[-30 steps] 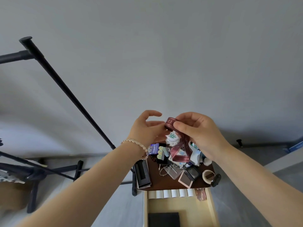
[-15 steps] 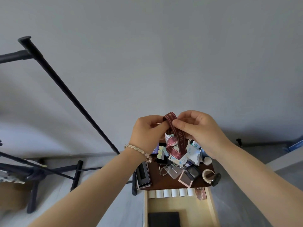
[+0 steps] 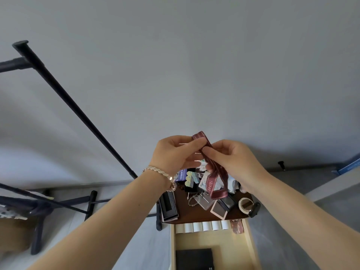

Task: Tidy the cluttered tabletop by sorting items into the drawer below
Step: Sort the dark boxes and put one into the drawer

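A dark red ribbon (image 3: 215, 179) with pale lettering hangs in a loop above the small brown tabletop (image 3: 196, 215). My left hand (image 3: 175, 152) and my right hand (image 3: 231, 160) both pinch its upper end, fingers curled round it, well above the clutter. Below the table the pale wooden drawer (image 3: 251, 242) stands open; it holds a row of white rolls (image 3: 204, 226) at the back and a black box (image 3: 194, 259) at the front.
The tabletop carries a black open case (image 3: 168, 206), a tape roll (image 3: 245, 204), a bead chain (image 3: 191, 201), small framed cards (image 3: 219, 209) and packets. A black metal rack (image 3: 64, 98) stands to the left, a grey wall behind.
My left hand closed onto the ribbon's top end beside the right hand. Both hands lifted the ribbon higher, and its loop now hangs longer and straighter.
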